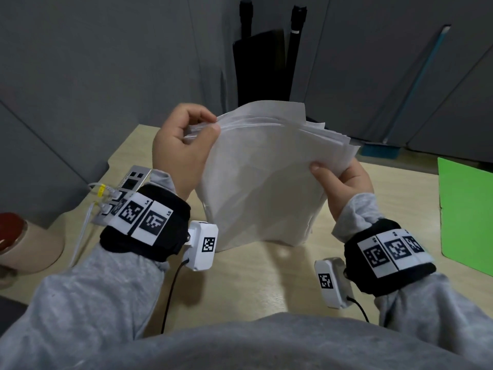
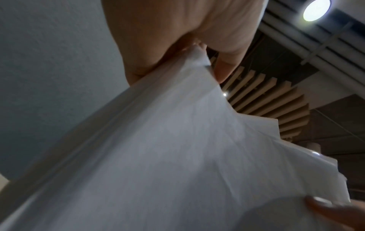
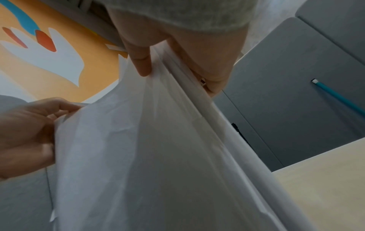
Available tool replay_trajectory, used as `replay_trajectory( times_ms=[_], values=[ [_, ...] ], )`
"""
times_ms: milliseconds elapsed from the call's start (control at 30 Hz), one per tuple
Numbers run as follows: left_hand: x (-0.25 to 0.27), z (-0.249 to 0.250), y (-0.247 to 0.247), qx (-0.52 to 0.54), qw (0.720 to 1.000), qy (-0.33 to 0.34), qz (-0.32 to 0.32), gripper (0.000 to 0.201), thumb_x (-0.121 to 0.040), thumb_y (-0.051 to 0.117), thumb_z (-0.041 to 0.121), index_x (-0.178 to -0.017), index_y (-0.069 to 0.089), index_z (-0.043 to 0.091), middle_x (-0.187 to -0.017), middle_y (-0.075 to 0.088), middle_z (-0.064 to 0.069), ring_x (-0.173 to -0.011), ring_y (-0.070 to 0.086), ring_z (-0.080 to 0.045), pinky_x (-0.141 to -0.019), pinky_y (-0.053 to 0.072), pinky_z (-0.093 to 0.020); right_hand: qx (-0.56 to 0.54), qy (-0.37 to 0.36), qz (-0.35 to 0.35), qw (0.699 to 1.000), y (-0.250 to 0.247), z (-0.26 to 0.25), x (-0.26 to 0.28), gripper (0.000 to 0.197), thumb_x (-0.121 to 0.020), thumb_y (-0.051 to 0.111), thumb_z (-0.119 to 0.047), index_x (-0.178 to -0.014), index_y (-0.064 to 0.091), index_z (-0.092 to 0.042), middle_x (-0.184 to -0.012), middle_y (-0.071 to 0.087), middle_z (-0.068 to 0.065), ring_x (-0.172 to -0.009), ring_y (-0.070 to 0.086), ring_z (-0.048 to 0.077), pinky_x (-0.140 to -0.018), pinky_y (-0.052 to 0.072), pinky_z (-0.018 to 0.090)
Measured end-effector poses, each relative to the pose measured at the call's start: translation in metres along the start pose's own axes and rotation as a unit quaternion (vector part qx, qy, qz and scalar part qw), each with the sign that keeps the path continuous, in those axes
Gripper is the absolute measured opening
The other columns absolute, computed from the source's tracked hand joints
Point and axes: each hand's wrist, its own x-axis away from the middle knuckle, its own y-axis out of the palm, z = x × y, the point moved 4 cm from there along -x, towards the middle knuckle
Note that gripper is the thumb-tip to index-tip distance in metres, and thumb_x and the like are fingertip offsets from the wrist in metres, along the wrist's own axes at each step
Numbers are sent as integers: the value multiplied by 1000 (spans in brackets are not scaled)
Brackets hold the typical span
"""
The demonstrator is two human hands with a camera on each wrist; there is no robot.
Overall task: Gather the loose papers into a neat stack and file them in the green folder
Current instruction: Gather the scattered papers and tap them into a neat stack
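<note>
Above the middle of the pale wooden worktop [image 1: 248, 284], a sheaf of white papers [image 1: 264, 182] is held upright, its lower edge resting on or just over the surface; contact cannot be told. The upper left corner of the sheaf is pinched by the left hand [image 1: 181, 145], with the thumb on the near face and the curled fingers behind. The right side is gripped by the right hand [image 1: 344, 180], thumb on the near face and fingers wrapped behind the sheets. The sheet edges are not aligned: several corners are fanned out at the top right. From the left wrist view, the papers [image 2: 158, 156] are seen clamped between thumb and fingers of the left hand [image 2: 168, 39]; from the right wrist view, the papers [image 3: 158, 156] are seen gripped by the right hand [image 3: 187, 46], with the left hand [image 3: 27, 132] at the far edge.

At the right edge of the worktop, the green folder [image 1: 466, 214] is laid flat, well apart from the sheaf. At the left, a power strip [image 1: 125, 190] with white cables plugged in is seen, and a beige cylinder with a red top [image 1: 24, 241] stands at the near left corner. Black wristbands with printed markers are worn over grey sleeves.
</note>
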Motion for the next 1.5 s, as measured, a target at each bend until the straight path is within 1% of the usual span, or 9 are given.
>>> replay_trajectory(
  times_ms=[267, 533, 667, 867, 1033, 1133, 1267, 1367, 1500],
  values=[
    [-17, -2, -3, -76, 996, -24, -30, 20, -72, 65, 14, -69, 64, 34, -65, 64, 22, -67, 58, 1, -66, 47, -16, 3, -6, -34, 999, 6, -2, 2, 22, -83, 65, -8, -87, 63, -30, -66, 71, -23, -62, 65, -7, -55, 48, 8],
    [-18, -3, -10, -44, 997, -18, 54, 33, -73, 48, 3, -62, 61, 31, -82, 69, 2, -77, 63, -17, -69, 51, -37, 12, -12, -1, 1000, 4, 1, -2, 24, -85, 61, -7, -79, 63, -30, -64, 69, -19, -61, 63, -8, -55, 47, 7],
    [-7, -3, 0, 43, 999, -11, -23, 17, -80, 58, 23, -93, 56, 33, -98, 66, -8, -86, 61, -14, -74, 50, -32, 15, -16, -15, 1000, 3, 0, -3, 23, -83, 63, -6, -83, 63, -29, -65, 70, -18, -61, 64, -6, -56, 48, 9],
    [20, -51, 6, 74, 977, -130, -149, 75, -54, 80, 31, -124, 52, 21, -113, 65, 0, -100, 66, -11, -79, 53, -22, -2, 15, -58, 998, 2, 5, 0, 38, -80, 67, -4, -113, 53, -18, -90, 66, -6, -72, 67, -2, -57, 49, 9],
    [27, -56, 13, -55, 976, -183, -103, 16, -72, 79, 27, -80, 67, 20, -79, 69, 8, -63, 66, 4, -64, 53, -25, 139, 65, -48, 987, 11, 5, 2, 18, -87, 62, -25, -104, 63, -19, -75, 63, -12, -70, 59, 9, -64, 45, 18],
    [15, -39, 4, 28, 992, -121, -33, 28, -66, 81, 30, -87, 67, 18, -82, 70, 6, -68, 67, 3, -62, 54, -18, 27, -19, -20, 999, 9, -14, 5, 14, -84, 66, -18, -87, 59, -30, -66, 69, -21, -64, 64, -6, -57, 47, 9],
    [18, -58, 7, 84, 974, -179, -113, 73, -53, 82, 35, -115, 60, 4, -103, 72, -13, -95, 70, -20, -78, 57, -33, 26, -17, -32, 999, 5, -6, 1, 33, -79, 70, -14, -107, 56, -24, -85, 64, -13, -71, 65, -6, -56, 47, 7],
    [29, -67, 19, -10, 968, -202, -151, 37, -61, 80, 36, -93, 69, 21, -82, 75, 9, -76, 69, 2, -69, 53, -23, 115, 70, -27, 991, 8, 12, 2, 15, -83, 67, -24, -96, 59, -23, -76, 61, -13, -79, 62, 16, -69, 47, 19],
    [21, -50, 14, 34, 984, -163, -61, 13, -74, 77, 24, -81, 67, 21, -72, 71, 11, -64, 67, 3, -59, 53, -18, 11, -8, 1, 1000, 6, -2, 8, 12, -84, 65, -22, -92, 61, -31, -83, 67, -11, -75, 65, 5, -70, 51, 25]
  ],
)
